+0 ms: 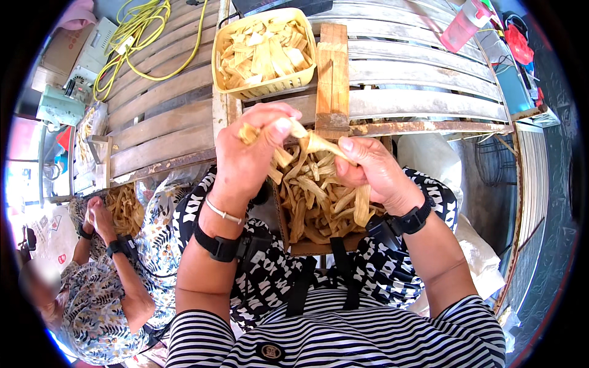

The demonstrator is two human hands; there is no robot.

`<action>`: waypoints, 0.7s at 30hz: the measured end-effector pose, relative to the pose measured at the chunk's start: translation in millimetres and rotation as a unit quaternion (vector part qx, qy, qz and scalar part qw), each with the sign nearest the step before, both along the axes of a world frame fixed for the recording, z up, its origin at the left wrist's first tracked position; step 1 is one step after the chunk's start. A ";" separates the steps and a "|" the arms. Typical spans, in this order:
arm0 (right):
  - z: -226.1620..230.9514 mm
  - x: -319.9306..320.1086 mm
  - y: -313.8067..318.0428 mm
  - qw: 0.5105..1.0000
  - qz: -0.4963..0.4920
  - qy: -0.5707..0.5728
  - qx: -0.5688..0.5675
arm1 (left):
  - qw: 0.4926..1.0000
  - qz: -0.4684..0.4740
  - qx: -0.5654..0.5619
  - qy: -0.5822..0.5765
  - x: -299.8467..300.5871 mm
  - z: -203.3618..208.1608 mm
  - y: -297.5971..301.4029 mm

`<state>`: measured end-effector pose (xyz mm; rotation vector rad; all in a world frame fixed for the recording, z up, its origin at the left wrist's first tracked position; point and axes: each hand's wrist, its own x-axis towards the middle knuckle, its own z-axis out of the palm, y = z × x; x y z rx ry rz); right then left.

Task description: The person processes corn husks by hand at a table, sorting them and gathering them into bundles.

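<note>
A pale yellow, fibrous dried strip (324, 147) is stretched between my two hands, above an open cardboard box (319, 248) on my lap. My left hand (251, 147) is closed on the strip's left end, and further pale pieces (281, 161) stick out of its grip. Thumb and fingers of my right hand (375, 168) pinch the other end. Many longer, browner strips (316, 190) fill the box below. Beyond my hands, a yellow plastic basket (265, 91) on the slatted table is heaped with flat, pale pieces (264, 55).
A wooden block (332, 80) stands right of the basket on the slatted table (392, 103). A yellow cable (138, 52) lies coiled at the far left, a pink container (460, 30) at the far right. At my left, another person's hands (99, 219) meet beside more strips (126, 208).
</note>
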<state>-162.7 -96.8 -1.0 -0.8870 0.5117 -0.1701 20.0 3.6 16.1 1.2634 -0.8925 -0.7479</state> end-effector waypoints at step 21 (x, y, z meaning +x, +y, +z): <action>-29.5 24.8 -47.4 0.773 -0.242 0.162 -0.564 | 0.983 -0.009 0.139 0.117 -8.0 -40.3 -55.7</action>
